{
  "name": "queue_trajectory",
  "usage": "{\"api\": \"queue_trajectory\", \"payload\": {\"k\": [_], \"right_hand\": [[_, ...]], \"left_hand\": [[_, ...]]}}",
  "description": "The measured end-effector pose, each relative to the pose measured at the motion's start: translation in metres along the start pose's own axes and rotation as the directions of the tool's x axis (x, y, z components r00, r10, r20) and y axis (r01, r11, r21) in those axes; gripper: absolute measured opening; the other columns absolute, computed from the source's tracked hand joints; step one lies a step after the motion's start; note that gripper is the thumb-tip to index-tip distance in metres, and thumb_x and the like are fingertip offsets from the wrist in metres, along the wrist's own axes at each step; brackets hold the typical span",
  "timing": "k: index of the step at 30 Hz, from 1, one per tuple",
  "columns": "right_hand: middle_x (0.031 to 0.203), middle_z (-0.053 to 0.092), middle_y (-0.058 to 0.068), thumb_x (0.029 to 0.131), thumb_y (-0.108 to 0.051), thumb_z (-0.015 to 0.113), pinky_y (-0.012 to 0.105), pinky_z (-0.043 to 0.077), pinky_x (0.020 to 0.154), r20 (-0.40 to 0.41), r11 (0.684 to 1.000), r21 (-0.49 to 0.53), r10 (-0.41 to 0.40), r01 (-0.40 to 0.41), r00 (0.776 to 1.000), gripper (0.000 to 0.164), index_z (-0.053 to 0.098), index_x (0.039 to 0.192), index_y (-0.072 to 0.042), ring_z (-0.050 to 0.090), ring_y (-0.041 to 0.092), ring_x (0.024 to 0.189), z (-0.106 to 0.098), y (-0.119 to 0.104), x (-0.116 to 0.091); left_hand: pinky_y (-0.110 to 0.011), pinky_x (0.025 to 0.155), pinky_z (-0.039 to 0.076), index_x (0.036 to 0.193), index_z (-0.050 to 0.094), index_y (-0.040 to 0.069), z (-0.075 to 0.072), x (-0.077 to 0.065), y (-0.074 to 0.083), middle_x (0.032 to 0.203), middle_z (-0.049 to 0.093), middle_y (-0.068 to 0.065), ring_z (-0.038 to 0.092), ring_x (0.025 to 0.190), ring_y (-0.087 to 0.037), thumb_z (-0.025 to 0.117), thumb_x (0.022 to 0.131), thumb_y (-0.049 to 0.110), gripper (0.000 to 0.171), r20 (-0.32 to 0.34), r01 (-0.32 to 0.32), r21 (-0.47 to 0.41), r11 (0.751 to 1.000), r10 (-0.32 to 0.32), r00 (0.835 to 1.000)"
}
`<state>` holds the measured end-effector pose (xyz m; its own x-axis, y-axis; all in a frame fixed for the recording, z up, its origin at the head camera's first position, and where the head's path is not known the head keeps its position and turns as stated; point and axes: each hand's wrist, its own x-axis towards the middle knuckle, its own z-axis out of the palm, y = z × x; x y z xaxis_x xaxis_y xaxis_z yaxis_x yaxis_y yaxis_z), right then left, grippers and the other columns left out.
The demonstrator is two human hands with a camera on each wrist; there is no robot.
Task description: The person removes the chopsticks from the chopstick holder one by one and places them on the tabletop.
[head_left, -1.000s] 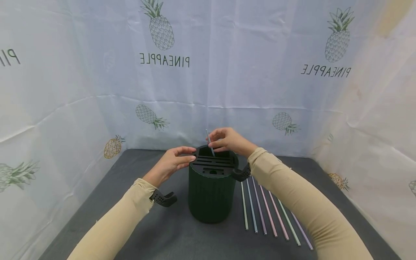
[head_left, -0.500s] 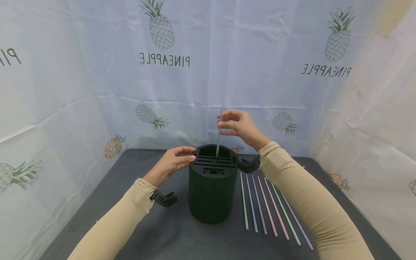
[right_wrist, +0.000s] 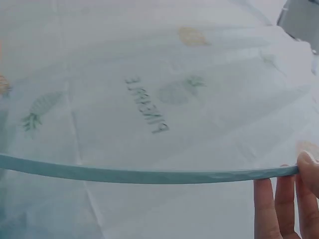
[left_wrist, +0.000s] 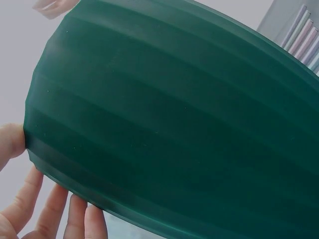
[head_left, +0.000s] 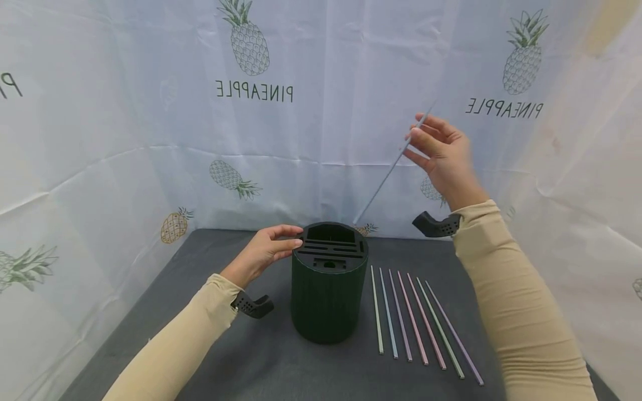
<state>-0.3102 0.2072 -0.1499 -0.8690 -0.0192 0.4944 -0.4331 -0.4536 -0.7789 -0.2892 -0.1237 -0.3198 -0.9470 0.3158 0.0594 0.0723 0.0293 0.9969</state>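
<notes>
A dark green utensil holder (head_left: 327,306) with a black slotted top stands upright on the dark table. At the left of its rim, my left hand (head_left: 263,250) rests its thumb and fingertips; the left wrist view shows these fingers (left_wrist: 52,204) fairly straight against the ribbed side. My right hand (head_left: 443,153) pinches a light blue chopstick (head_left: 383,181) near its upper end, raised to the right of the holder. The chopstick slants, its lower tip hanging just beyond the holder's back right rim. Along the right wrist view, the chopstick (right_wrist: 149,177) runs lengthwise from the fingertips.
Several pastel chopsticks (head_left: 411,317) lie side by side on the table (head_left: 241,356) right of the holder. White pineapple-print cloth (head_left: 361,100) hangs behind and at both sides. The holder's top has a large back opening (head_left: 330,233) and narrow slots.
My right hand has drawn the light blue chopstick up out of the holder's back opening and carried it up and right, tilting it. My left hand has stayed at the rim.
</notes>
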Motion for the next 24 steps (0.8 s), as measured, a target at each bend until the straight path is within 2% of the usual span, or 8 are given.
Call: {"api": "queue_trajectory", "payload": {"k": [3, 7, 12, 17, 20, 22, 23, 24], "right_hand": [[0.097, 0.066, 0.008, 0.083, 0.006, 0.07, 0.033, 0.061, 0.074, -0.055, 0.999, 0.043, -0.014, 0.016, 0.998, 0.033, 0.068, 0.115, -0.002, 0.067, 0.02, 0.083, -0.018, -0.014, -0.002], [0.1, 0.066, 0.007, 0.082, 0.004, 0.072, 0.031, 0.061, 0.072, -0.133, 1.0, 0.03, 0.006, -0.002, 0.991, 0.035, 0.069, 0.116, -0.003, 0.067, 0.019, 0.084, -0.047, -0.024, -0.007], [0.106, 0.067, 0.001, 0.08, -0.004, 0.077, 0.024, 0.059, 0.07, -0.224, 0.989, -0.123, 0.058, -0.087, 0.973, 0.039, 0.07, 0.118, -0.009, 0.067, 0.014, 0.09, -0.091, -0.02, -0.02], [0.104, 0.067, -0.008, 0.081, -0.014, 0.078, 0.019, 0.057, 0.071, -0.242, 0.923, -0.313, 0.151, -0.224, 0.959, 0.044, 0.067, 0.123, -0.016, 0.066, 0.005, 0.091, -0.143, 0.001, -0.04], [0.101, 0.066, -0.018, 0.086, -0.016, 0.073, 0.017, 0.057, 0.073, -0.206, 0.849, -0.433, 0.234, -0.303, 0.95, 0.055, 0.055, 0.137, -0.01, 0.065, -0.001, 0.09, -0.176, 0.017, -0.055], [0.097, 0.065, -0.024, 0.09, -0.021, 0.069, 0.015, 0.056, 0.073, -0.188, 0.754, -0.559, 0.291, -0.346, 0.938, 0.063, 0.043, 0.144, -0.003, 0.064, -0.006, 0.087, -0.197, 0.028, -0.065], [0.096, 0.063, -0.027, 0.091, -0.024, 0.068, 0.015, 0.056, 0.073, -0.182, 0.696, -0.622, 0.317, -0.358, 0.931, 0.065, 0.041, 0.145, 0.001, 0.063, -0.009, 0.085, -0.207, 0.034, -0.07], [0.097, 0.062, -0.028, 0.093, -0.028, 0.066, 0.014, 0.055, 0.074, -0.178, 0.625, -0.69, 0.342, -0.365, 0.923, 0.07, 0.034, 0.147, 0.005, 0.062, -0.011, 0.085, -0.215, 0.04, -0.076]], "left_hand": [[-0.047, 0.111, 0.038, 0.135, 0.053, 0.004, 0.0, 0.0, 0.0, 0.144, 0.043, -0.014, 0.048, 0.13, -0.03, 0.067, 0.092, 0.016, 0.047, 0.0, 0.001, -0.001, 1.0, -0.001, 1.0], [-0.047, 0.111, 0.038, 0.135, 0.053, 0.004, 0.0, 0.0, 0.0, 0.144, 0.043, -0.014, 0.047, 0.13, -0.03, 0.068, 0.092, 0.015, 0.047, -0.002, 0.0, -0.004, 1.0, 0.0, 1.0], [-0.047, 0.111, 0.038, 0.135, 0.053, 0.004, 0.0, 0.001, -0.001, 0.144, 0.043, -0.014, 0.048, 0.13, -0.03, 0.068, 0.092, 0.015, 0.047, -0.007, 0.001, -0.006, 1.0, -0.001, 1.0], [-0.047, 0.111, 0.039, 0.135, 0.054, 0.005, 0.0, 0.0, -0.001, 0.144, 0.043, -0.013, 0.049, 0.129, -0.03, 0.068, 0.091, 0.016, 0.047, -0.011, 0.01, -0.003, 1.0, -0.01, 1.0], [-0.046, 0.111, 0.039, 0.135, 0.053, 0.005, 0.0, 0.0, 0.0, 0.144, 0.043, -0.013, 0.048, 0.129, -0.03, 0.068, 0.091, 0.016, 0.047, -0.005, 0.012, -0.002, 1.0, -0.012, 1.0], [-0.046, 0.111, 0.039, 0.135, 0.053, 0.005, 0.0, 0.0, 0.0, 0.144, 0.043, -0.013, 0.048, 0.129, -0.03, 0.068, 0.091, 0.016, 0.048, 0.0, 0.012, -0.001, 1.0, -0.012, 1.0], [-0.046, 0.111, 0.039, 0.135, 0.053, 0.005, 0.0, 0.0, 0.0, 0.144, 0.043, -0.012, 0.048, 0.129, -0.03, 0.068, 0.091, 0.016, 0.048, 0.001, 0.011, 0.001, 1.0, -0.011, 1.0], [-0.046, 0.111, 0.039, 0.135, 0.053, 0.005, 0.0, 0.0, 0.0, 0.144, 0.043, -0.012, 0.048, 0.129, -0.029, 0.068, 0.091, 0.017, 0.047, 0.002, 0.011, 0.003, 1.0, -0.011, 1.0]]}}
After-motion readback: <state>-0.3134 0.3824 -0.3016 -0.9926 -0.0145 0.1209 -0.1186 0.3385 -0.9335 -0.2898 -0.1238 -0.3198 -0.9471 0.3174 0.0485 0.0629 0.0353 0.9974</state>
